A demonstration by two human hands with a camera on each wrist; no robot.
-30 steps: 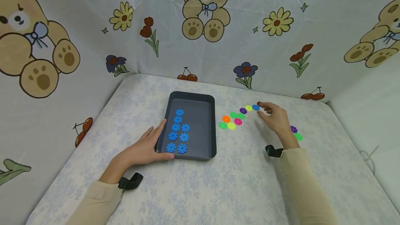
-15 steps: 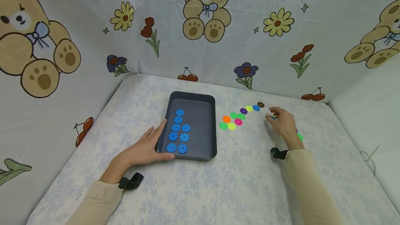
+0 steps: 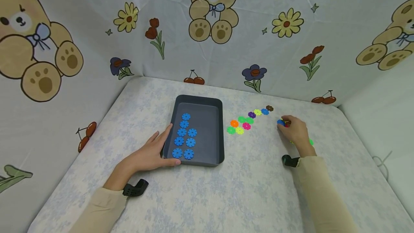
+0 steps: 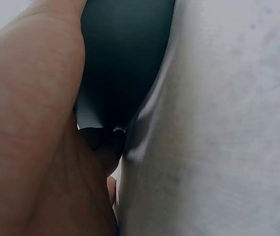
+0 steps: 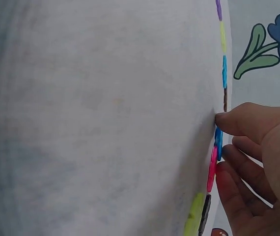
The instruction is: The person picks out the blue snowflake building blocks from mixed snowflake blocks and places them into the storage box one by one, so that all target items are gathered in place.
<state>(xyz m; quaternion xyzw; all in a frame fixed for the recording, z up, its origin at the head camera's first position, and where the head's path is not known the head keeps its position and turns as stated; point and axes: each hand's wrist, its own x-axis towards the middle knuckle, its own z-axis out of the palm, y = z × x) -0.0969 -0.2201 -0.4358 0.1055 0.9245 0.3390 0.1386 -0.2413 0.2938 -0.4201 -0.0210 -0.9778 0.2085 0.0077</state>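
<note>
My left hand (image 3: 150, 154) rests at the near left corner of a dark grey tray (image 3: 207, 159), fingers along its left side and thumb at the front rim. Inside the tray lie several blue notched plastic discs (image 3: 179, 141). The left wrist view is mostly filled by that hand beside the dark tray wall (image 4: 125, 59). My right hand (image 3: 297, 132) is low over the table, pinching another blue notched disc (image 3: 280, 122) between thumb and fingers. Close to those fingers, the right wrist view has a pink disc (image 5: 212, 168), a dark disc (image 5: 205, 214) and a yellow-green disc (image 5: 194, 215).
Right of the tray, several discs lie flat in a slanting row, among them an orange disc (image 3: 234, 123), a pink one and a brown disc (image 3: 270, 108). A green disc (image 3: 311, 142) shows past my right wrist. A printed cloth wall (image 3: 223, 60) stands behind the table.
My right hand has moved from the brown disc toward the near right and now pinches a blue disc there. The left hand and tray stay put.
</note>
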